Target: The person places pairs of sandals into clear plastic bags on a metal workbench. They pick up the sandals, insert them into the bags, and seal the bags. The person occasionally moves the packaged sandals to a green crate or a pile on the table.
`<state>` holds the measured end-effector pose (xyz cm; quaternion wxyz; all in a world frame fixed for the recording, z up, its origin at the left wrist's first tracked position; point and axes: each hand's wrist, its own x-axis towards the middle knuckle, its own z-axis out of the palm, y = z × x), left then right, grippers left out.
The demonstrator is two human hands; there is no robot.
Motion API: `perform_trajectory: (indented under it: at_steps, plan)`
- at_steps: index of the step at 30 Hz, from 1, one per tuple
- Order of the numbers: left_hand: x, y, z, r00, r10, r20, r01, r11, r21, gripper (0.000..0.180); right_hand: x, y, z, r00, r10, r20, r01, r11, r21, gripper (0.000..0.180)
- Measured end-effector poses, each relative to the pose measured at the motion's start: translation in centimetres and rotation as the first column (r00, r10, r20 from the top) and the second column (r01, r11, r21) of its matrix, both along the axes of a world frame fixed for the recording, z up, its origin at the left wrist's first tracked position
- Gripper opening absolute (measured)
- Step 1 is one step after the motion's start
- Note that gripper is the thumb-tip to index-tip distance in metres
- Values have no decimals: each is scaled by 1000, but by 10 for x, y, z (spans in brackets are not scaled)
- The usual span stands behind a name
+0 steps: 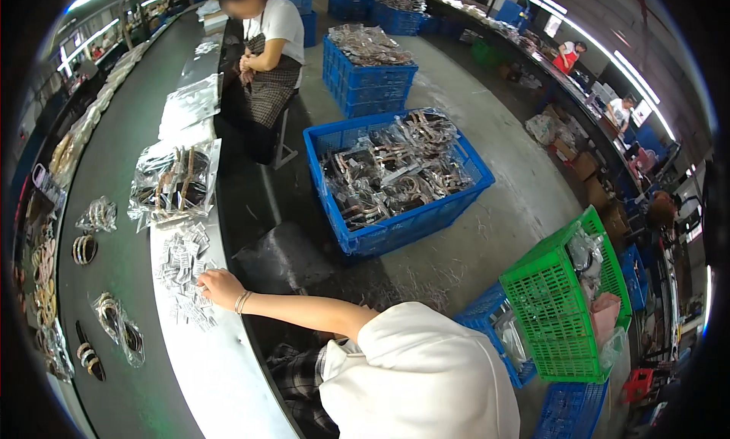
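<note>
White-sleeved, the person's own left arm runs from the lower middle of the frame out to the left, a thin bracelet (242,301) on the wrist. Its left hand (219,285) lies at the lower left on a scatter of small white packets (181,265), fingers bent down onto them; whether it pinches one I cannot tell. The right hand is out of view.

The packets lie on the pale counter (220,378), which curves up the left side of the frame. Just above them on the counter is a clear bag (175,182) stuffed with dark and tan bands. Left of the counter runs a dark belt (129,173) carrying bagged rings (118,329) near the lower left.

On the floor at centre stands a blue crate (395,176) full of bagged goods, and a green crate (566,302) sits tilted at the lower right. A co-worker (266,51) sits at the counter near the top of the frame, hands together
</note>
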<state>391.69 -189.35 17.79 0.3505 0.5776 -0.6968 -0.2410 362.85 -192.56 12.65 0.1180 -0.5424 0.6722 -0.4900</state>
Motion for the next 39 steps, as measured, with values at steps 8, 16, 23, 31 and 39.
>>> perform_trajectory:
  at_steps: [8,16,23,31,39]
  plan:
    - [294,15,-4,838,523,158,-502,851,-154,44,18,-1,16,932,-9,364,4,1000,14,4]
    - [204,100,4,442,339,-830,-524,849,68,33,132,69,60,149,367,918,-613,763,-205,7]
    - [49,180,34,92,386,-918,-470,830,302,18,199,127,27,-222,82,972,-936,262,-236,7]
    - [106,272,32,6,346,-938,-757,614,222,39,208,134,61,138,141,980,-971,215,106,13]
    - [123,295,30,-72,121,-990,-813,567,129,38,331,201,80,-177,490,854,-972,-224,-73,35]
